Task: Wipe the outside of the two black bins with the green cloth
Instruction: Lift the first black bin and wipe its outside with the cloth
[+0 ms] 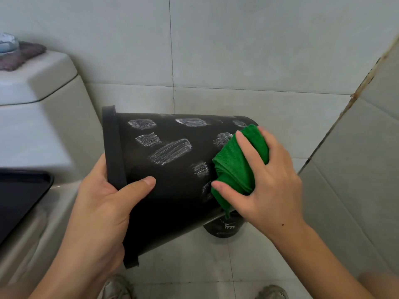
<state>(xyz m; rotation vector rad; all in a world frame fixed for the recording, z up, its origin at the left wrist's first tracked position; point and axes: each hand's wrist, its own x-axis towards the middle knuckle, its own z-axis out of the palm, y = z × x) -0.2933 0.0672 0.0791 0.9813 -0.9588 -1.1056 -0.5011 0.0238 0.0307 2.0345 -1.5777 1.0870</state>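
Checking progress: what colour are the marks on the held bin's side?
White scribbled patches on the black bin, head view.

Pale grey tiled walls (237, 44) meet at a corner on my right (its grout seam stained brown). A white ceramic toilet cistern (32, 87) stands left, above light floor tiles (248, 262).

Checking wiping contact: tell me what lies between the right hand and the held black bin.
The folded green cloth, pressed by the right hand against the black bin, in the head view.
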